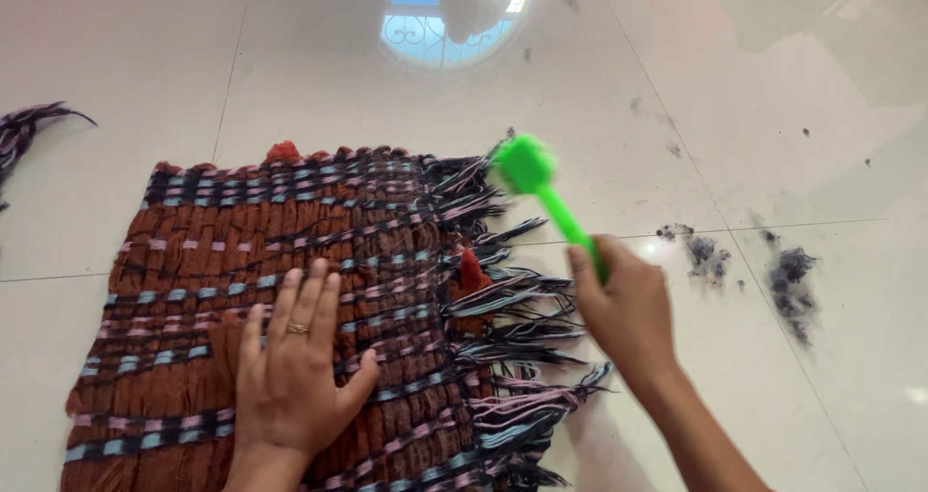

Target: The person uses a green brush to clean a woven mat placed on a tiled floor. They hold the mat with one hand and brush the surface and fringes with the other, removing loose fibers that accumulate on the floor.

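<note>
A woven mat [193,250], rust brown with blue, pink and black stripes, lies flat on the glossy tiled floor [116,57]. Its loose fringe [512,308] spreads out along the right side. My left hand [295,366], a ring on one finger, rests palm down on the mat with fingers spread. My right hand [623,303] grips the handle of a bright green brush [537,181]. The brush head is over the upper end of the fringe, blurred by motion.
Clumps of dark lint and fluff [788,284] lie on the tiles to the right of my right hand. A bundle of dark yarn [24,130] pokes in at the left edge. A window reflection [445,14] shines on the floor at the top.
</note>
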